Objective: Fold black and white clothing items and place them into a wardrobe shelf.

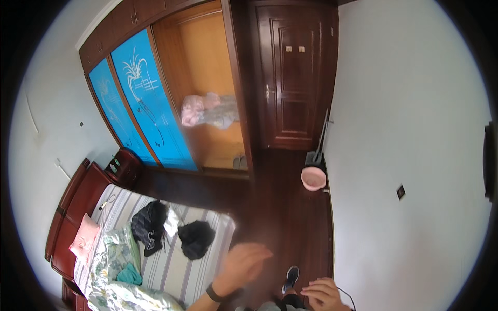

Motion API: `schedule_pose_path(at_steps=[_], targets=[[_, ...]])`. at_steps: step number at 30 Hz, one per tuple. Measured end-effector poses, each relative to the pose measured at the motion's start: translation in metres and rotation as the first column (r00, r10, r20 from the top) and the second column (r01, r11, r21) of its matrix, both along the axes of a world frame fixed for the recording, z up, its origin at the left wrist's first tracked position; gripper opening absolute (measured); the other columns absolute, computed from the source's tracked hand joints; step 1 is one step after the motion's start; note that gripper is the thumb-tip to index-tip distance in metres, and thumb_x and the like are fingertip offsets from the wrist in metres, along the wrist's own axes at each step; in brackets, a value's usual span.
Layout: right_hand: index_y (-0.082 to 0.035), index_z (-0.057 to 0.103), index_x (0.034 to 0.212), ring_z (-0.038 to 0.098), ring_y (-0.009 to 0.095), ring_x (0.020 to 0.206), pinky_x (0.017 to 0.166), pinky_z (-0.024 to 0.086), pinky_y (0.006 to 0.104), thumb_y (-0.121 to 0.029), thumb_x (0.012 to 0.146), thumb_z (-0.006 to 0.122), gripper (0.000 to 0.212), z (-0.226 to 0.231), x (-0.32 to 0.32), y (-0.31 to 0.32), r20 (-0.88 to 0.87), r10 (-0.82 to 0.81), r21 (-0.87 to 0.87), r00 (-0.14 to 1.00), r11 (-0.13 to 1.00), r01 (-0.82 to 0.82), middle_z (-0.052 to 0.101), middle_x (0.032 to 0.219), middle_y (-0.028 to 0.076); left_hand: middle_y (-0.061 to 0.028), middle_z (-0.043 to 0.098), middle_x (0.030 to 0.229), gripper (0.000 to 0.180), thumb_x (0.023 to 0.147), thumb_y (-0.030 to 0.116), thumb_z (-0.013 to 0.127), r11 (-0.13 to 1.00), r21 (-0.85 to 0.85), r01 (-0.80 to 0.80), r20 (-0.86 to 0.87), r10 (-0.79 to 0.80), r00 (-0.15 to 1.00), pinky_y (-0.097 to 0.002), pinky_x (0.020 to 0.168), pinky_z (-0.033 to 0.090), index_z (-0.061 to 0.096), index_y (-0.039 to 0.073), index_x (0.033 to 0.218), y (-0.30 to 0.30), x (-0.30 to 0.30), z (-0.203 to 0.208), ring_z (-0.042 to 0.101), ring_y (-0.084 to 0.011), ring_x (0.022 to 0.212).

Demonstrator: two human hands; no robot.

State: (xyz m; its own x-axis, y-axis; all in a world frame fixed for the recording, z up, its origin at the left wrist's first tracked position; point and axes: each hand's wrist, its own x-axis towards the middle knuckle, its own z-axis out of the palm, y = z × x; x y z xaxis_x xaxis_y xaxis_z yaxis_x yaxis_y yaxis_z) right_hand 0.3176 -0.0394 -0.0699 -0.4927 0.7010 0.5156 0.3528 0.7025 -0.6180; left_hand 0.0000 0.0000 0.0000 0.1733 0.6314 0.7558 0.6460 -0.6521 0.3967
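My left hand (245, 263), with a dark band (213, 294) on its wrist, is raised beside the corner of the bed (220, 224). It is slightly blurred; its fingers are stretched out and nothing shows in them. Low in the picture, my right hand (322, 294) hovers near the right wall, fingers loosely bent and apart, with no object visible in it. A thin dark cord (348, 293) curves past that hand. On the striped mattress lie a black garment (149, 225), a second black item (196, 239) and something white (171, 222) between them.
A flowered quilt (111, 259), a teal cloth (129, 274) and a pink pillow (85, 238) lie on the bed. Beyond stands an open wardrobe (205, 57) holding bagged bedding (210, 110). A pink basin (313, 179) and a dustpan (313, 158) sit by the closed door (295, 103).
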Motion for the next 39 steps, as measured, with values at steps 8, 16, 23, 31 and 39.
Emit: schedule_pose_path(at_steps=[8, 16, 23, 31, 39], targets=[[-0.005, 0.074, 0.108, 0.060, 0.034, 0.117, 0.101, 0.048, 0.0496, 0.001, 0.088, 0.068, 0.022, 0.031, -0.041, 0.238, -0.011, 0.070, -0.016, 0.997, 0.997, -0.071, 0.069, 0.115, 0.011, -0.0067, 0.071, 0.117, 0.040, 0.076, -0.004, 0.072, 0.971, -0.204, -0.125, -0.132, 0.100, 0.986, -0.0415, 0.095, 0.053, 0.074, 0.011, 0.114, 0.178, -0.003, -0.013, 0.067, -0.0290, 0.109], [-0.009, 0.075, 0.105, 0.062, 0.025, 0.112, 0.097, 0.052, 0.0425, -0.002, 0.085, 0.066, 0.022, 0.020, -0.158, 0.441, 0.115, 0.264, 0.139, 0.958, 0.950, -0.279, 0.069, 0.110, 0.006, -0.0099, 0.073, 0.112, 0.039, 0.076, 0.003, 0.071, 0.820, -0.305, -0.484, -0.068, 0.489, 0.870, -0.0408, 0.087, 0.055, 0.073, 0.009, 0.114, 0.249, -0.104, -0.075, 0.069, -0.0308, 0.101], [-0.010, 0.076, 0.105, 0.063, 0.028, 0.109, 0.097, 0.050, 0.0401, 0.003, 0.080, 0.069, 0.028, -0.022, -0.277, 0.575, 0.166, 0.428, 0.014, 0.888, 0.900, -0.436, 0.071, 0.108, 0.005, -0.0118, 0.074, 0.106, 0.039, 0.074, -0.004, 0.066, 0.596, -0.387, -0.704, -0.032, 0.754, 0.657, -0.0394, 0.082, 0.058, 0.074, 0.008, 0.111, 0.315, -0.204, -0.119, 0.070, -0.0313, 0.095], [-0.007, 0.075, 0.104, 0.064, 0.030, 0.107, 0.094, 0.050, 0.0412, 0.004, 0.083, 0.068, 0.024, -0.043, -0.409, 0.704, 0.207, 0.510, -0.057, 0.835, 0.858, -0.510, 0.070, 0.106, 0.007, -0.0122, 0.073, 0.112, 0.036, 0.077, 0.004, 0.071, 0.515, -0.483, -0.708, -0.011, 0.805, 0.593, -0.0420, 0.086, 0.058, 0.074, 0.009, 0.112, 0.406, -0.297, -0.166, 0.070, -0.0314, 0.100], [-0.008, 0.074, 0.105, 0.063, 0.029, 0.105, 0.090, 0.049, 0.0413, -0.002, 0.086, 0.068, 0.021, -0.080, -0.612, 0.857, 0.302, 0.800, -0.172, 0.519, 0.581, -0.795, 0.070, 0.105, 0.006, -0.0157, 0.073, 0.108, 0.028, 0.091, 0.008, 0.059, -0.099, -0.851, -0.516, -0.201, 0.969, 0.146, -0.0441, 0.088, 0.056, 0.073, 0.009, 0.116, 0.433, -0.335, -0.278, 0.069, -0.0370, 0.101]])
